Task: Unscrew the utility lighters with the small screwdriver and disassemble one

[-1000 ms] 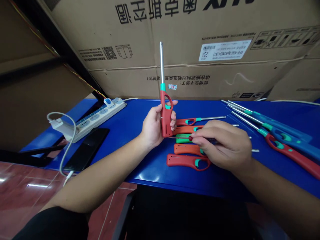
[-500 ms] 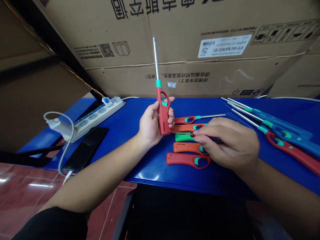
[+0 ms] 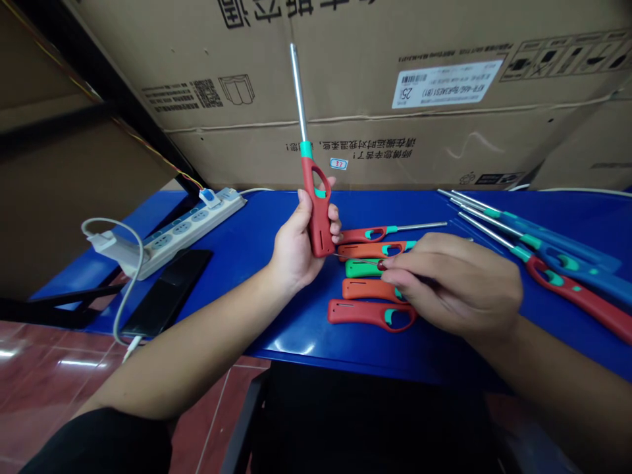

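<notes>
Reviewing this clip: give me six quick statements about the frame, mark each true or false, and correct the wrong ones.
1. The left hand holds a red lighter, its metal tube pointing up. True.
2. The right hand is empty. False: it holds a thin tool.
3. The thin tool points away from the held lighter. False: it points toward that lighter's lower end.
4. A green lighter lies between two orange lighters. True.
5. The phone lies beside the power strip. True.
6. The power strip is black. False: it is mostly white.
</notes>
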Motion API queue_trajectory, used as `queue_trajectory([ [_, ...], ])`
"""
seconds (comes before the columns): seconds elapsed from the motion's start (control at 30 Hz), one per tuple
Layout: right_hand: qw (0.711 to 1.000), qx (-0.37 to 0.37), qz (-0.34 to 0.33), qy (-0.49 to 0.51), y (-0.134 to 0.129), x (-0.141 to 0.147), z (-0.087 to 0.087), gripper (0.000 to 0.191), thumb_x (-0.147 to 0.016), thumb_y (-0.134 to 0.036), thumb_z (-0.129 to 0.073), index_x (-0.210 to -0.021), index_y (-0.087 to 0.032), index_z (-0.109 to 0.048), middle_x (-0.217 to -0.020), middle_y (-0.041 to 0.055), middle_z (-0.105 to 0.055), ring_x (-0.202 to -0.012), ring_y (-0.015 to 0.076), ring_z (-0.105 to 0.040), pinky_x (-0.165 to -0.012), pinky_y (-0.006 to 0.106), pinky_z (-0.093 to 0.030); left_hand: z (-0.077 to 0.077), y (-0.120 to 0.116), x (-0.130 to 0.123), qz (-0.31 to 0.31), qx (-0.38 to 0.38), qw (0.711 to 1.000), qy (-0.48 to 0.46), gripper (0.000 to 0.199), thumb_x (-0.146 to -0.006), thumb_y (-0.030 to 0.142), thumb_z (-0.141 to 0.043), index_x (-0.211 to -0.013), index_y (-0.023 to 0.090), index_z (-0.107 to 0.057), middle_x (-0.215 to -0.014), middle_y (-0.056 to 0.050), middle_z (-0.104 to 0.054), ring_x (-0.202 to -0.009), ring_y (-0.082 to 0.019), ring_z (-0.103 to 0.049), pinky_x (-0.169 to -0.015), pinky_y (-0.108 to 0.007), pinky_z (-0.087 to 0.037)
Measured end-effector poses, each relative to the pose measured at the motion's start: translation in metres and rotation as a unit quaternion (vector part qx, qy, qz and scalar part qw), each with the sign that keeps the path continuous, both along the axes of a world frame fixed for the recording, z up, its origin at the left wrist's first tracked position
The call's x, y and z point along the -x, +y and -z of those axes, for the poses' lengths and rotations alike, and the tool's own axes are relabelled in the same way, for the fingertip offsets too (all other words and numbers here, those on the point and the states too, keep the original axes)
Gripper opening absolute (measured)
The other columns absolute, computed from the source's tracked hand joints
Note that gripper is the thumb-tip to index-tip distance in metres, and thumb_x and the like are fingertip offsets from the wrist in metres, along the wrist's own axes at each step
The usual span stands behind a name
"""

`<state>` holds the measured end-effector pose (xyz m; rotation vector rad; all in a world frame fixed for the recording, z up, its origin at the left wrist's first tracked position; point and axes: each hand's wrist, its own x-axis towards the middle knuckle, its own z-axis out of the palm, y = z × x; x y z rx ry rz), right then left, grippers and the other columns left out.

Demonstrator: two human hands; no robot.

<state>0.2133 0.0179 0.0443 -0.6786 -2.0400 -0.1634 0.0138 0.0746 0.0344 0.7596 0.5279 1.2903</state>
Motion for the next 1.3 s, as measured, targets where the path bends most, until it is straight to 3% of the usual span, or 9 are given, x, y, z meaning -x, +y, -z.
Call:
queue_trajectory([
  [0.33,1.0,0.003,0.001,0.01,0.003,0.003,0.001,0.004,-0.088,-0.025,-0.069,-0.085,-0.023,-0.07,-0.072,0.0013,-0.072,-0.063,0.0144,-0.065,-0.062,0.027,-0.052,0.004,-0.003,-0.002,0.006,-0.028,0.999,-0.018,0.042,-0.102,0.049,-0.04,-0.121,0.02,-0.063,-0.075,0.0,-0.06,-0.058,-0.009,-0.055,-0.055,-0.021,-0.048],
  [0.43,0.999,0.035,0.004,0.018,0.005,0.007,0.001,0.009,-0.092,-0.024,-0.064,-0.087,-0.022,-0.071,-0.074,0.0018,-0.073,-0.065,0.0145,-0.067,-0.063,0.027,-0.052,0.006,-0.002,-0.004,-0.037,-0.043,0.998,-0.013,0.039,-0.1,0.05,-0.046,-0.119,0.021,-0.064,-0.075,0.0,-0.06,-0.057,-0.008,-0.055,-0.056,-0.021,-0.049],
  [0.53,0.989,0.145,0.002,0.04,0.005,0.011,0.004,0.022,-0.098,-0.022,-0.05,-0.097,-0.022,-0.072,-0.077,0.0016,-0.074,-0.066,0.0139,-0.069,-0.061,0.026,-0.052,0.007,-0.002,-0.006,-0.113,-0.089,0.989,-0.014,0.037,-0.099,0.05,-0.048,-0.115,0.022,-0.065,-0.075,0.0,-0.058,-0.057,-0.008,-0.053,-0.056,-0.021,-0.047],
  [0.7,0.915,0.371,-0.028,0.158,0.005,0.02,0.01,0.032,-0.102,-0.035,-0.044,-0.106,-0.02,-0.072,-0.053,-0.0046,-0.057,-0.046,0.0096,-0.055,-0.047,0.023,-0.045,0.009,-0.005,-0.008,-0.235,-0.235,0.943,0.03,0.038,-0.09,0.057,-0.058,-0.113,0.028,-0.067,-0.078,0.0,-0.055,-0.062,-0.012,-0.05,-0.061,-0.025,-0.045],
  [0.83,0.851,0.465,-0.03,0.243,0.006,0.022,0.011,0.038,-0.102,-0.046,-0.043,-0.105,-0.02,-0.071,-0.052,-0.0043,-0.058,-0.046,0.0093,-0.055,-0.048,0.023,-0.047,0.011,-0.006,-0.009,-0.281,-0.347,0.893,0.062,0.048,-0.085,0.064,-0.061,-0.12,0.031,-0.066,-0.074,-0.001,-0.053,-0.06,-0.013,-0.046,-0.058,-0.027,-0.041],
  [0.97,0.868,0.441,-0.059,0.221,0.007,0.02,0.015,0.03,-0.101,-0.04,-0.047,-0.11,-0.022,-0.069,-0.057,-0.0045,-0.057,-0.05,0.0093,-0.055,-0.051,0.024,-0.047,0.014,-0.004,-0.01,-0.292,-0.377,0.876,0.075,0.048,-0.087,0.064,-0.057,-0.121,0.032,-0.067,-0.074,-0.001,-0.052,-0.06,-0.013,-0.045,-0.057,-0.027,-0.039],
  [1.07,0.886,0.408,-0.063,0.213,0.008,0.019,0.021,0.023,-0.1,-0.03,-0.049,-0.12,-0.024,-0.059,-0.064,-0.0047,-0.056,-0.055,0.0105,-0.054,-0.053,0.025,-0.047,0.015,-0.003,-0.01,-0.282,-0.372,0.881,0.081,0.044,-0.091,0.061,-0.053,-0.121,0.031,-0.066,-0.074,-0.001,-0.052,-0.06,-0.013,-0.044,-0.056,-0.026,-0.039],
  [1.23,0.925,0.335,-0.069,0.167,0.012,0.016,0.026,0.036,-0.093,-0.02,-0.056,-0.128,-0.024,-0.048,-0.093,0.0019,-0.059,-0.085,0.0155,-0.061,-0.074,0.031,-0.051,0.014,0.001,-0.006,-0.278,-0.333,0.898,0.076,0.043,-0.09,0.06,-0.058,-0.118,0.028,-0.065,-0.075,0.0,-0.053,-0.061,-0.012,-0.048,-0.058,-0.025,-0.042],
  [1.3,0.924,0.35,-0.047,0.148,0.011,0.015,0.026,0.035,-0.096,-0.025,-0.053,-0.131,-0.025,-0.049,-0.084,0.0003,-0.058,-0.077,0.0151,-0.06,-0.069,0.032,-0.05,0.015,0.003,-0.004,-0.268,-0.325,0.904,0.068,0.042,-0.091,0.058,-0.057,-0.118,0.027,-0.064,-0.076,0.0,-0.053,-0.061,-0.011,-0.048,-0.059,-0.024,-0.043],
])
